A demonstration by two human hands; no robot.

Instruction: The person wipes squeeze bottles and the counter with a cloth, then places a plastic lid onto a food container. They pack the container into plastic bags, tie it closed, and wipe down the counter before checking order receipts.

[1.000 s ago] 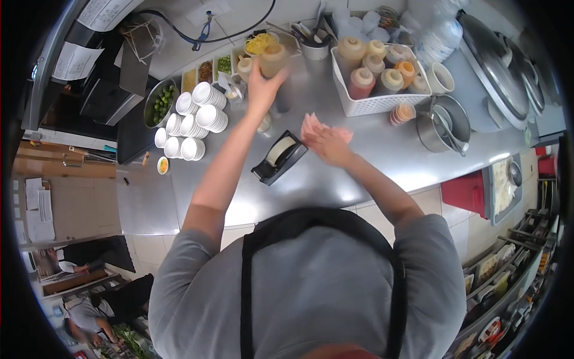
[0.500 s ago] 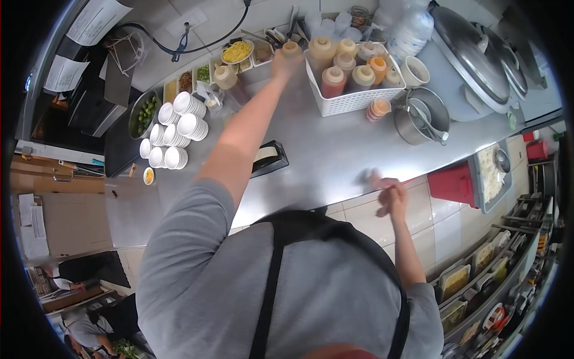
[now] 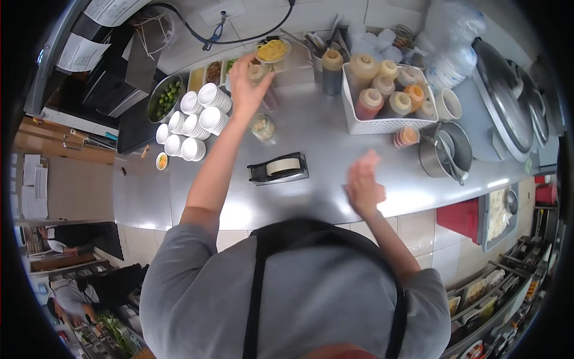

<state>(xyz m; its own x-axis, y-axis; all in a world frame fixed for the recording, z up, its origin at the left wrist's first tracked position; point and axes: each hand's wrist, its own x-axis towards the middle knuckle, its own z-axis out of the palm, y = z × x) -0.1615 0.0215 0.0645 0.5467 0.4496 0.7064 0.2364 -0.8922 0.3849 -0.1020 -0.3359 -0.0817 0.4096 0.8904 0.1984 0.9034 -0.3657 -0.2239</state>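
Observation:
My left hand reaches over the back of the steel counter, thumb and fingers apart around the cap of a squeeze bottle. Most of that bottle is hidden behind the hand. To its right stands a dark squeeze bottle with a tan cap. A small clear jar sits just in front of the hand. Over the counter's front part hovers my right hand, empty, fingers stretched out and slightly blurred. A black tape dispenser with a pale roll lies between my two arms.
A white basket holds several sauce bottles. Stacked white cups, a bowl of limes and a plate of yellow shreds stand left. Metal pot at right; red bin below. Other people work at lower left.
My left hand has left the dark bottle, which now stands free, and moved left to another squeeze bottle. My right hand has risen over the counter, fingers extended. The view has shifted left.

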